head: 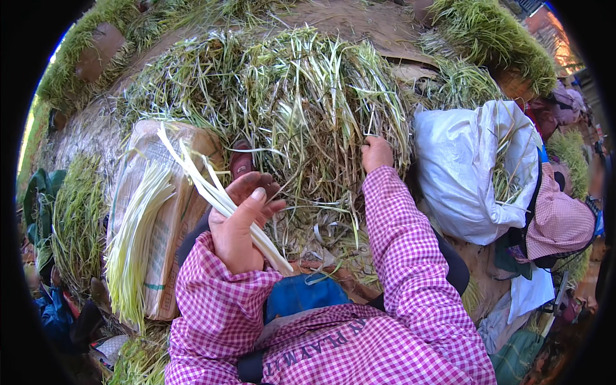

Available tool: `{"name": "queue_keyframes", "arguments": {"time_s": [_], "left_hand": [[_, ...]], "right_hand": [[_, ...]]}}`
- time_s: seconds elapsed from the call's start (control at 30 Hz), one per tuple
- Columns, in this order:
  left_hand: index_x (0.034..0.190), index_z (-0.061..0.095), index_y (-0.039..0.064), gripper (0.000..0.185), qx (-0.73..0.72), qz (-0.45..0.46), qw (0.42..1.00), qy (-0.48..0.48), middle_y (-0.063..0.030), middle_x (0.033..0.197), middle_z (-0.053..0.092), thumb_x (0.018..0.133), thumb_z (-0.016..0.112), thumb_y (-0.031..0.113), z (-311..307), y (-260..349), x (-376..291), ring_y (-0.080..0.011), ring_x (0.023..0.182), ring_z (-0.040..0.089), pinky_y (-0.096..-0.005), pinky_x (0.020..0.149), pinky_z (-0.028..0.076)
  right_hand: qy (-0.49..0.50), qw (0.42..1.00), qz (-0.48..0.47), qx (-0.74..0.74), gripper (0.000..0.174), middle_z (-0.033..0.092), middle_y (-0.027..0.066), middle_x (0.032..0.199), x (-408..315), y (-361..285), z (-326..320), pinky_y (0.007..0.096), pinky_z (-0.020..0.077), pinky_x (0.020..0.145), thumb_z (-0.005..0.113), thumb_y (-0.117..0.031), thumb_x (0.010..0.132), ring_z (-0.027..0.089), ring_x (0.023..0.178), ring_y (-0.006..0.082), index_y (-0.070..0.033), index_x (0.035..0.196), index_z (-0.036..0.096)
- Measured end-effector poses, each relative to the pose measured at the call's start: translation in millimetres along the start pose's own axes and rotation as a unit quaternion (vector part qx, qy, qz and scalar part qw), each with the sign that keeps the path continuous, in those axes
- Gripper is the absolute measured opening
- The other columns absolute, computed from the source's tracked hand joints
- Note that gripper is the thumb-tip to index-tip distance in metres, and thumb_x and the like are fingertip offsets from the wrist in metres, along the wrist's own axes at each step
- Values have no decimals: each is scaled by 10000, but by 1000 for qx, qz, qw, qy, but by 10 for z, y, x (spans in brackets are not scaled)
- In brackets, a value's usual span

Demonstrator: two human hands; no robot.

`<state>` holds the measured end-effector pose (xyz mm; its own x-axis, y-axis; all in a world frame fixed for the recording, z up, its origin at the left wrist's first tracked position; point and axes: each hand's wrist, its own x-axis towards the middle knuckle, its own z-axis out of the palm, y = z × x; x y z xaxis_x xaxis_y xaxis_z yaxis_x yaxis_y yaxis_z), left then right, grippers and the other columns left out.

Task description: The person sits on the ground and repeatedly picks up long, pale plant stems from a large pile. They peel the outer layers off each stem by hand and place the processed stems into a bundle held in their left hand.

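My left hand [248, 211], its thumb raised, holds a few long pale stalks [216, 195] lying across the palm. At the front edge of a broad heap of green and yellowing leafy stalks [308, 110] is my right hand [378, 153], its fingers curled against the stalks; what they pinch cannot be made out. Left of my left hand, a bundle of pale, yellow-tipped stalks [139, 231] rests on a brown and white woven sack [168, 269] that bears printing.
A white woven sack [452, 168] holding loose stalks stands at the right, beside a person in a checked garment [558, 216]. Piles of green stalks [495, 38] lie at the upper right, and another [79, 226] is at the left. A dark red shoe [241, 161] shows beyond my left hand.
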<state>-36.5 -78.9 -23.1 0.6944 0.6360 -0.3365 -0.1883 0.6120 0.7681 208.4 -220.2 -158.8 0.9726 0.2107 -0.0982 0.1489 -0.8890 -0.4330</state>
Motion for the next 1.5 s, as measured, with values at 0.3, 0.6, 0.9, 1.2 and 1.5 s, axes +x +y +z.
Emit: {"name": "queue_keyframes", "arguments": {"time_s": [0.3, 0.6, 0.9, 1.2, 1.5], "left_hand": [[1035, 529, -10, 249, -2, -55, 998, -28, -148, 880, 604, 787, 552, -10, 18, -86, -1, -257, 775, 625, -318, 609, 549], [986, 540, -36, 220, 20, -62, 998, -22, -143, 806, 605, 777, 579, 20, 54, -167, 14, -246, 686, 623, -300, 543, 536], [956, 536, -38, 182, 82, -53, 995, -39, -144, 778, 611, 784, 576, 7, 130, -276, 93, -238, 677, 627, -277, 468, 524], [1015, 563, -86, 316, 141, 9, 987, -74, -138, 887, 624, 732, 650, 27, 176, -334, 140, -170, 709, 607, -229, 481, 478], [908, 614, -54, 186, 183, 5, 976, -120, -89, 724, 634, 735, 634, 12, 136, -317, 106, -117, 533, 568, -202, 420, 430]], "right_hand": [[61, 908, 101, 403, 72, 591, 83, 731, 36, -77, -599, 190, 359, 330, 480, -93, 875, 482, 424, 86, -28, 906, 481], [125, 769, -16, 627, 253, 427, -29, 493, -335, -257, -1107, 197, 244, 271, 420, -257, 915, 339, 348, 40, -52, 830, 540], [-81, 776, -66, 622, 192, 581, 34, 655, -1063, -360, -634, 198, 430, 419, 498, -188, 886, 536, 516, 89, -27, 847, 596], [-168, 819, -112, 537, 100, 552, 4, 675, -1663, -463, -245, 217, 393, 534, 608, -81, 784, 486, 607, 62, 1, 842, 602], [-90, 768, -104, 626, 95, 589, 16, 773, -1712, -680, -481, 226, 440, 603, 611, -74, 787, 525, 674, 82, 3, 841, 595]]}}
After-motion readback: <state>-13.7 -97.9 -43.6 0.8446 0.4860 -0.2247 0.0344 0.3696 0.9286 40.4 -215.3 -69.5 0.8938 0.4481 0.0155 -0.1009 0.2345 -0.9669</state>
